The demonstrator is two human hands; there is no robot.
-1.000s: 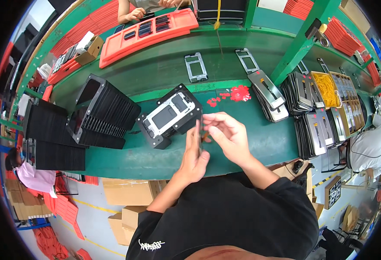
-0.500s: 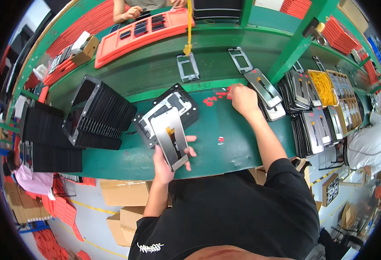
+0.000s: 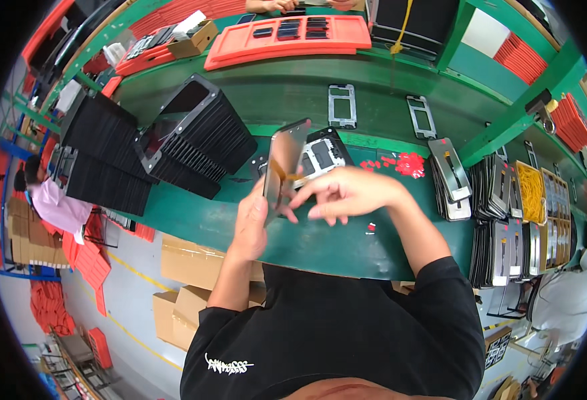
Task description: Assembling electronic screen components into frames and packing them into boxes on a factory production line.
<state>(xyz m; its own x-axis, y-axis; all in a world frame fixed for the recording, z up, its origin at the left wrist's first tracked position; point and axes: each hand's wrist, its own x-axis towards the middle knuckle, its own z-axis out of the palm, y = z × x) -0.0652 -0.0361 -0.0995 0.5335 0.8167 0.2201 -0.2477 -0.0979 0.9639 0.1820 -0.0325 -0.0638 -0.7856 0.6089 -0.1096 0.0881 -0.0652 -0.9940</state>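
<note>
My left hand (image 3: 250, 223) is closed around the lower edge of a phone screen panel (image 3: 287, 148), which stands tilted almost edge-on above the bench. From the panel's back an orange flex cable (image 3: 279, 169) sticks out to the right. My right hand (image 3: 357, 193) is beside the panel's back, its index finger reaching toward the cable and its thumb apart; whether a fingertip touches the panel I cannot tell. Behind the panel lies a black fixture (image 3: 339, 148) holding a white-grey phone frame (image 3: 319, 157), partly hidden. Small red tabs (image 3: 410, 165) are heaped beyond my right wrist.
Black slotted racks (image 3: 200, 143) and stacked black trays (image 3: 100, 140) fill the left. More screen panels (image 3: 500, 247) stand stacked at the right, next to a box of yellow bands (image 3: 530, 192). Phone frames (image 3: 342, 107) and a red tray (image 3: 287, 43) lie beyond; a co-worker's hands (image 3: 280, 5) show there.
My right hand has moved from the red tabs to the panel. My left hand has turned the panel from face-up to nearly edge-on. The view has swung to the left.
</note>
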